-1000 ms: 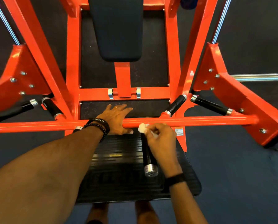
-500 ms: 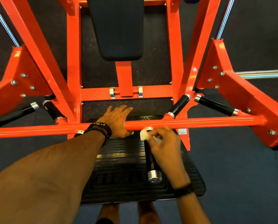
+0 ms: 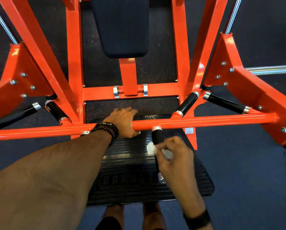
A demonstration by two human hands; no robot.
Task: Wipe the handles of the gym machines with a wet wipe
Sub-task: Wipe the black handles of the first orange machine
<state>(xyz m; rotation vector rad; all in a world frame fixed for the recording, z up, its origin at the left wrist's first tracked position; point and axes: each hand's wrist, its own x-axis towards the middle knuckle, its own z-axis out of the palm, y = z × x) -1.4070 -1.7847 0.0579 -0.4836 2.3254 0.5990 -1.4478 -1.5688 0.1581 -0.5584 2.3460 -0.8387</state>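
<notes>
Right hand [image 3: 173, 156] pinches a crumpled white wet wipe [image 3: 150, 148] in a closed grip against the black cylindrical handle [image 3: 157, 136], whose long axis runs near-to-far from the orange crossbar [image 3: 205, 121]. Left hand [image 3: 124, 121] grips that bar, just left.

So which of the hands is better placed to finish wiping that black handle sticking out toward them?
The right hand: it already holds the white wipe against the black handle. The left hand grips the orange bar, with no wipe.
</notes>
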